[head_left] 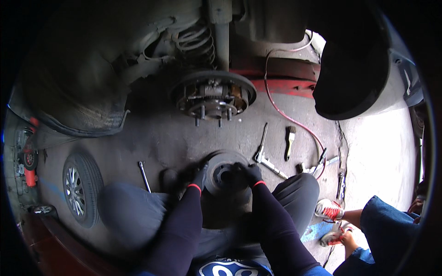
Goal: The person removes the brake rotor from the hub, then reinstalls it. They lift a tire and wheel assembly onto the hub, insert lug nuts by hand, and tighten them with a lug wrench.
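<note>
A round, dark metal brake drum (223, 159) is held between my two gloved hands, low in front of me and over my lap. My left hand (200, 177), in a black glove with a red cuff, grips the drum's left rim. On the opposite rim my right hand (251, 174) is closed in a matching glove. Farther ahead, the car's exposed wheel hub (213, 109) has its studs showing, with brake shoes (236, 92) and a spring around it. The drum is apart from the hub. Shadow hides some of my fingers.
A wheel (79, 190) lies left, near a long-handled wrench (144, 176). At right are a blow gun (269, 164), a brush (290, 142), a red air hose (299, 123) and a dark wrench (341, 186). A person (382, 230) sits at far right. Car bodywork overhangs above.
</note>
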Tool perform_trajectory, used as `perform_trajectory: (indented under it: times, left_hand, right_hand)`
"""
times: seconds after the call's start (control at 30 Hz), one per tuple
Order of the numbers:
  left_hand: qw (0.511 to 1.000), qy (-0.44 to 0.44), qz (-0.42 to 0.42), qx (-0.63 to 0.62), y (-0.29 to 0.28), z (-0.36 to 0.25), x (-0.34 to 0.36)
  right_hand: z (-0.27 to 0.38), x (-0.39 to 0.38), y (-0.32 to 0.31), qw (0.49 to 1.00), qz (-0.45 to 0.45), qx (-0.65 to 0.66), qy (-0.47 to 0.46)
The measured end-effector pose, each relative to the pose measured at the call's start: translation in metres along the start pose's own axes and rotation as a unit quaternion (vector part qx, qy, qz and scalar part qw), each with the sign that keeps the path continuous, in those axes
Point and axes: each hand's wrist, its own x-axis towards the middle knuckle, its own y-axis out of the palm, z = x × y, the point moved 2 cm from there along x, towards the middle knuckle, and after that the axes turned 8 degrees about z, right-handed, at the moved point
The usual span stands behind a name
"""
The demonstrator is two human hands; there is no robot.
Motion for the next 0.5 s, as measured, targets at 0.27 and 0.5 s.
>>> perform_trajectory:
  times: [0.27,0.5]
  left_hand:
    - [0.906,0.019,-0.235,-0.351,-0.013,-0.002,-0.017]
    - [0.737,0.184,-0.279,-0.588,-0.036,-0.102,-0.078]
  right_hand:
    - [0.089,-0.074,-0.044,0.969,-0.015,0.026,-0.247]
    - [0.146,-0.165,-0.083,0.888,-0.097,0.063,-0.445]
